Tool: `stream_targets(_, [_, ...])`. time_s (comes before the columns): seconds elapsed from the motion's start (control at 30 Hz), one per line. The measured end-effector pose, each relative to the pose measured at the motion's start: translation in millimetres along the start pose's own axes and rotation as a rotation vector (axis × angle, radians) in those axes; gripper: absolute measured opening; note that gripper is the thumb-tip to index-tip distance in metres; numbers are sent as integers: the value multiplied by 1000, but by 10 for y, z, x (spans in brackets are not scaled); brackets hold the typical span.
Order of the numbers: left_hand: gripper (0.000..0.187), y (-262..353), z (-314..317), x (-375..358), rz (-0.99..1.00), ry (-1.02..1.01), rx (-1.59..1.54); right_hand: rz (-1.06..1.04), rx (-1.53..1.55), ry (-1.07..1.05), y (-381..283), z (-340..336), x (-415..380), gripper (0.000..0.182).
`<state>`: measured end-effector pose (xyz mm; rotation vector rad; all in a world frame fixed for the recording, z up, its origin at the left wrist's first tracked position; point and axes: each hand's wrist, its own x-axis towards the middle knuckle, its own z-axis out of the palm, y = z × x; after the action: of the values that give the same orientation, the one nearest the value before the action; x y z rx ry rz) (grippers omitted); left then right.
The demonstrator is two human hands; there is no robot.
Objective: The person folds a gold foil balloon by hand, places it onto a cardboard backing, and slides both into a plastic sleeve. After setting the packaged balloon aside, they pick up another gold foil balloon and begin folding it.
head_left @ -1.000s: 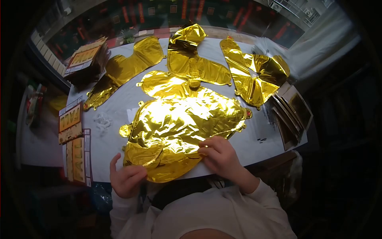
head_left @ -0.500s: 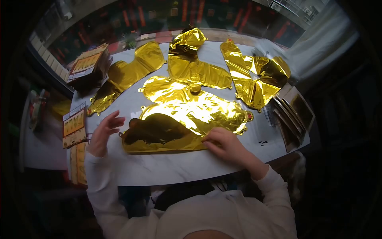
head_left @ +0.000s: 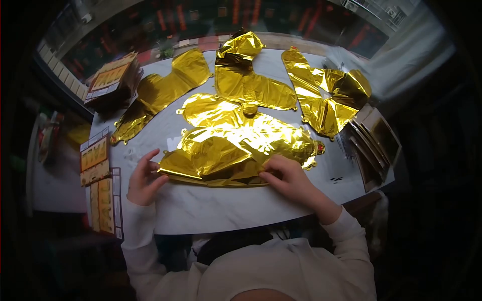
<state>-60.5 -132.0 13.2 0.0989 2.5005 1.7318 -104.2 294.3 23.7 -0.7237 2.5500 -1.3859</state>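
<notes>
A gold foil balloon [head_left: 208, 160] lies folded over near the table's front, its surface creased. My right hand [head_left: 283, 175] pinches its lower right edge between thumb and fingers. At its left tip, my left hand [head_left: 145, 180] stands with thumb and fingers apart, close to the foil and holding nothing. Just behind is another flat gold foil piece [head_left: 271, 135], bright with glare and partly covered. Where the one piece ends and the other begins is hard to tell.
More gold foil balloons lie behind: one at left [head_left: 160, 93], one at centre [head_left: 241, 83], one at right [head_left: 329, 95]. Printed packets are stacked at back left [head_left: 108, 83] and lie at the left edge [head_left: 95, 158]. Flat sleeves [head_left: 371, 145] lean at right on the marble-patterned table [head_left: 211, 210].
My left hand has moved right and down, to the foil's left tip. The front foil's dark raised fold has flattened and now looks bright gold. My right hand keeps its pinch.
</notes>
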Motion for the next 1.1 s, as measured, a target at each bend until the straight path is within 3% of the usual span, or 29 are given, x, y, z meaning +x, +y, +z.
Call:
stream_targets(0.27, [82,125,259,276,77,54,-378,79,12,17,113,-12,92,19])
stream_targets(0.33, [87,123,221,293,11,66,12,76,16,32,130,-1,100,19])
stream_targets(0.47, [89,166,282,315,-22,163,160,57,38,98,143,62,75,21])
stream_targets(0.53, [92,12,377,359,281,160,16,7,36,126,152,109,61,21])
stream_targets(0.67, [103,-13,448,318,314,112,-123,-133,-113,77,184,95,42,17])
stream_targets(0.73, [119,52,341,251,350,-44,25,-143,-148,37,93,50,-4,17])
stream_targets(0.87, [128,144,337,47,492,69,290,-274,-210,-36,44,-2,-73,21])
stream_targets(0.93, [126,5,421,-92,365,56,-179,-312,-208,-40,39,-21,-96,24])
stream_targets(1.0, [119,-34,435,-282,257,101,-213,-429,-309,-51,42,-19,-108,28])
stream_targets(1.07, [110,-76,428,-329,484,123,299,-456,-358,-65,35,16,-127,32])
stream_targets(1.1, [105,-59,377,-411,680,189,807,-463,-398,-68,9,42,-133,35])
